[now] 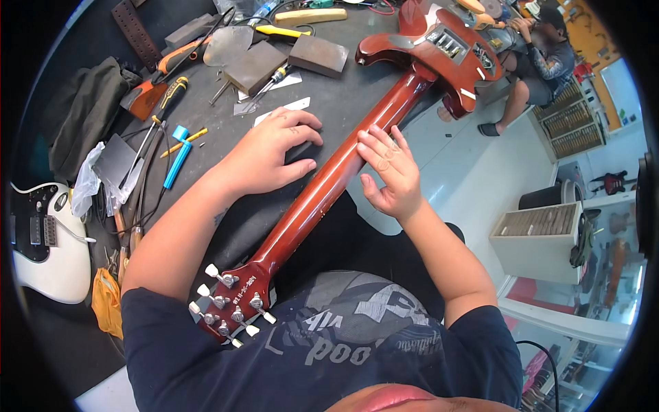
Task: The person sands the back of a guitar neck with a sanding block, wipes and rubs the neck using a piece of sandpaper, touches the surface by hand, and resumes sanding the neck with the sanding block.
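Observation:
A glossy red-brown electric guitar lies back up, its neck (309, 206) slanting from far right to near left. Its body (405, 47), with an uncovered cavity showing springs, rests at the bench's far right; the headstock (255, 287) with white-buttoned tuners is close against my torso. My right hand (391, 175) lays its outstretched fingers flat on the back of the neck, thumb apart, not wrapped around it. Left of the neck, my left hand (276, 147) hovers over or rests on the bench, fingers loosely bent and spread, holding nothing; whether it touches the bench I cannot tell.
Dark blocks (318, 55), a yellow-handled screwdriver (175, 93), a blue tool (178, 163) and cables crowd the dark bench (226, 147). A white guitar (58, 257) is at far left. Beyond the bench's right edge, another person (549, 58) sits; a white cabinet (535, 250) stands nearer.

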The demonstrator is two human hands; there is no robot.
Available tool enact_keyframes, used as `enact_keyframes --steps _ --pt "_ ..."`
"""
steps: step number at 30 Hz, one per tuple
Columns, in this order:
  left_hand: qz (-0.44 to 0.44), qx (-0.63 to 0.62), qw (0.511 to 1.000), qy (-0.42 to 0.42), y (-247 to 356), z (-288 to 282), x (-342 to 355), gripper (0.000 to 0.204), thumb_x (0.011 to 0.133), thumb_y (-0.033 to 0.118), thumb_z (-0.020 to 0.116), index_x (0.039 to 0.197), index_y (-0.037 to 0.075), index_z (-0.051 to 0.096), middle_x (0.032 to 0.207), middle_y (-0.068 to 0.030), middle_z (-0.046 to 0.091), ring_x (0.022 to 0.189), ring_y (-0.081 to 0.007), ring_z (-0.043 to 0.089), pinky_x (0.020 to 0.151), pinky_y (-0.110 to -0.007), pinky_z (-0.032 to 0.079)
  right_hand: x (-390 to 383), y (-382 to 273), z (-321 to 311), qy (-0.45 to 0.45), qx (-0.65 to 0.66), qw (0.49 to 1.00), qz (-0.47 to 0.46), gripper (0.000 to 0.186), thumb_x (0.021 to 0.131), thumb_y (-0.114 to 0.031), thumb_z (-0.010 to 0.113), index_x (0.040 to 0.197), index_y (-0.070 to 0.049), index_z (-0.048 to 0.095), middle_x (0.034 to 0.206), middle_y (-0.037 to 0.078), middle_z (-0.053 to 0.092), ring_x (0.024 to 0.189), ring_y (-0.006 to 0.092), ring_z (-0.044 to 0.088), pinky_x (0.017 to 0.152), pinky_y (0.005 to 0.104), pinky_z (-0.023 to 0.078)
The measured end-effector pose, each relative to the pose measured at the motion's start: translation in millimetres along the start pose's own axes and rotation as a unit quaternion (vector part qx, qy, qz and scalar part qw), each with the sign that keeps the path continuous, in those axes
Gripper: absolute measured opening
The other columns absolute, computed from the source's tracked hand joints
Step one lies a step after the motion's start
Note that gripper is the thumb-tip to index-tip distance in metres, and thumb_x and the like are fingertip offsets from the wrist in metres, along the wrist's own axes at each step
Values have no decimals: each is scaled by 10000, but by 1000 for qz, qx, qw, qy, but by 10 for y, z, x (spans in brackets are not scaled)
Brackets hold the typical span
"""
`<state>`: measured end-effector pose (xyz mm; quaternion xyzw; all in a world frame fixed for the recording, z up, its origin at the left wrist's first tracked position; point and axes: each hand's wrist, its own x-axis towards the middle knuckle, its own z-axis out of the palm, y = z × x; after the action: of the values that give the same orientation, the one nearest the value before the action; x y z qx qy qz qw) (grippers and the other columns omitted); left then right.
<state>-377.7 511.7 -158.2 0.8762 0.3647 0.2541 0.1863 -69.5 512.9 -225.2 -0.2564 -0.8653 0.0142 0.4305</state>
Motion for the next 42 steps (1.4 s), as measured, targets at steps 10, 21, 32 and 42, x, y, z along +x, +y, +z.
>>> enact_keyframes --steps 10,21,32,42 --pt "0 5 1000 12 -10 36 -14 346 858 136 845 1185 76 752 1410 -111 685 1335 -358 616 1147 -489 496 -225 -344 208 31 29 999 2 501 921 -196 736 1413 -103 752 1534 142 694 1542 430 538 1337 670 225" --pt "-1 12 1000 13 9 38 -36 341 859 125 842 1185 78 754 1411 -107 683 1334 -360 615 1143 -489 497 -157 -379 120 11 45 999 23 450 916 -207 721 1345 -88 788 1458 123 750 1496 418 594 1321 637 293" --pt "-5 8 1000 8 3 15 -26 347 863 123 842 1194 81 746 1422 -110 676 1339 -365 611 1146 -481 495 -113 -382 105 22 46 998 29 442 936 -224 673 1309 -26 803 1400 185 770 1489 455 595 1323 604 301" --pt "-9 4 1000 4 60 0 -31 379 867 191 840 1216 76 747 1404 -145 671 1308 -386 630 1140 -502 502 562 121 -276 12 26 1000 11 192 837 -75 767 1026 -65 801 1112 88 829 1079 328 761 1084 543 536"
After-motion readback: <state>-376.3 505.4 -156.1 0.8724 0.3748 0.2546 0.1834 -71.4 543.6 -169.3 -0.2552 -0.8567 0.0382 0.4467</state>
